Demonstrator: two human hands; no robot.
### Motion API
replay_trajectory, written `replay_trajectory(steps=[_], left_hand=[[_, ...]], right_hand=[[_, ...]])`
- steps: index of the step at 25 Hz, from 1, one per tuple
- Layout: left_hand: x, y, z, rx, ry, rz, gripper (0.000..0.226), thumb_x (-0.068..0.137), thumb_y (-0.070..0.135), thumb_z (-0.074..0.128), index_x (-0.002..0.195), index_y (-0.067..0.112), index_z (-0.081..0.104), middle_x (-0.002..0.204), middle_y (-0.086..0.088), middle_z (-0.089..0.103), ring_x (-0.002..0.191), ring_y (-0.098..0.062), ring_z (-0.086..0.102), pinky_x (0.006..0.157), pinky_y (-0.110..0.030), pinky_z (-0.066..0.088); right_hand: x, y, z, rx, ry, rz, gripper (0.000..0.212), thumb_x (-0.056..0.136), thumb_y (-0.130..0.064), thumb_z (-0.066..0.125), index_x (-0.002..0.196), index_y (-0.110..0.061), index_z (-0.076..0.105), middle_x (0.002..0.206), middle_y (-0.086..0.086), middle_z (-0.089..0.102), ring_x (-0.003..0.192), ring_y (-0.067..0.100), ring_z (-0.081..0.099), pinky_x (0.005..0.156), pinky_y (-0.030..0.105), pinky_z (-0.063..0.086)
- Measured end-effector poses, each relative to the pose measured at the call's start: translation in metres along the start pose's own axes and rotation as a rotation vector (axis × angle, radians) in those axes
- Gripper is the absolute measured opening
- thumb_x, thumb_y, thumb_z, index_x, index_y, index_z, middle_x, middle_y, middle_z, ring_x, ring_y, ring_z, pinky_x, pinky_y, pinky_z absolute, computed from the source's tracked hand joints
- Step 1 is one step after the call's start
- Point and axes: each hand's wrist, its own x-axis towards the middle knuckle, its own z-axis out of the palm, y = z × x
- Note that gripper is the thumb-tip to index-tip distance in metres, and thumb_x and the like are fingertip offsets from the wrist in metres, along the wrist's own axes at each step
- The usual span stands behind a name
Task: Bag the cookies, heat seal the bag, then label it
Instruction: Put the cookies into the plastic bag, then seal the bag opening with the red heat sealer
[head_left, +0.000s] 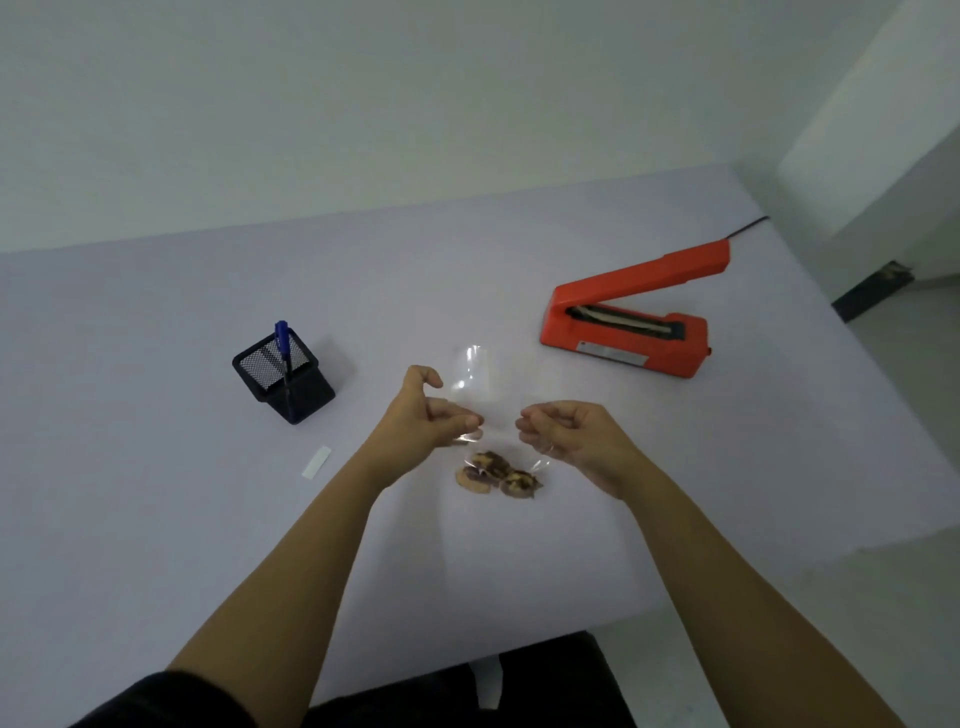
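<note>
Head view: A person's left hand (431, 410) and right hand (566, 431) each pinch, with curled fingers, a side of a clear, thin plastic bag (475, 389). It is held just above the pale lilac table (156, 364), apparently to spread its mouth. Three brown, chocolate-swirled round cookies (498, 475) lie clustered directly below the hands. Whether they are already inside the film cannot be told.

The orange heat sealer (623, 322), its arm raised as if ready, sits to the right, well clear of the table edge. A black mesh pen holder (283, 374) with a blue pen (282, 338) stands to the left, a small white label strip (317, 461) nearer the person. Bare tabletop separates the hands from each.
</note>
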Motion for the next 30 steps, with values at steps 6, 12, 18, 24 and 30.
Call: replay_trajectory(steps=[6,12,18,24,30], left_hand=[[0.029,0.014,0.052,0.033,-0.002,0.002,0.011,0.088,0.006,0.062,0.097,0.002,0.066,0.075,0.005,0.074,0.074,-0.007,0.070,0.071,-0.020,0.056],[0.062,0.004,0.099,0.062,0.046,-0.017,0.016,0.094,0.016,0.054,0.092,0.007,0.068,0.086,-0.005,0.073,0.083,-0.012,0.069,0.086,-0.027,0.051],[0.090,-0.002,0.129,0.014,0.176,-0.068,0.016,0.093,0.017,0.056,0.090,0.010,0.070,0.075,-0.001,0.072,0.067,-0.010,0.066,0.072,-0.023,0.053],[0.122,-0.004,0.155,-0.044,0.293,-0.161,0.021,0.094,0.016,0.053,0.093,0.001,0.067,0.073,-0.005,0.066,0.059,-0.011,0.059,0.055,-0.013,0.049],[0.147,-0.004,0.178,-0.072,0.364,-0.267,0.023,0.094,0.018,0.053,0.083,0.003,0.067,0.066,-0.003,0.065,0.047,-0.006,0.056,0.049,-0.015,0.047]], right_hand=[[-0.010,-0.024,-0.063,0.028,-0.067,0.028,0.017,0.093,-0.013,0.051,0.103,-0.014,0.066,0.105,0.002,0.069,0.097,0.016,0.067,0.082,0.022,0.055],[-0.005,-0.020,-0.110,0.129,0.081,0.103,0.016,0.087,-0.011,0.061,0.102,-0.008,0.067,0.093,0.007,0.070,0.086,0.015,0.068,0.081,0.025,0.054],[0.012,-0.017,-0.144,0.175,0.073,0.180,0.012,0.089,-0.013,0.060,0.096,-0.007,0.068,0.097,0.010,0.071,0.090,0.018,0.069,0.078,0.023,0.054],[0.038,-0.015,-0.167,0.173,0.222,0.236,0.017,0.084,-0.017,0.067,0.097,-0.007,0.071,0.087,0.006,0.070,0.084,0.018,0.068,0.079,0.026,0.054],[0.049,-0.012,-0.187,0.133,0.308,0.168,0.017,0.083,-0.012,0.068,0.099,-0.011,0.064,0.099,0.013,0.069,0.081,0.017,0.069,0.067,0.018,0.053]])
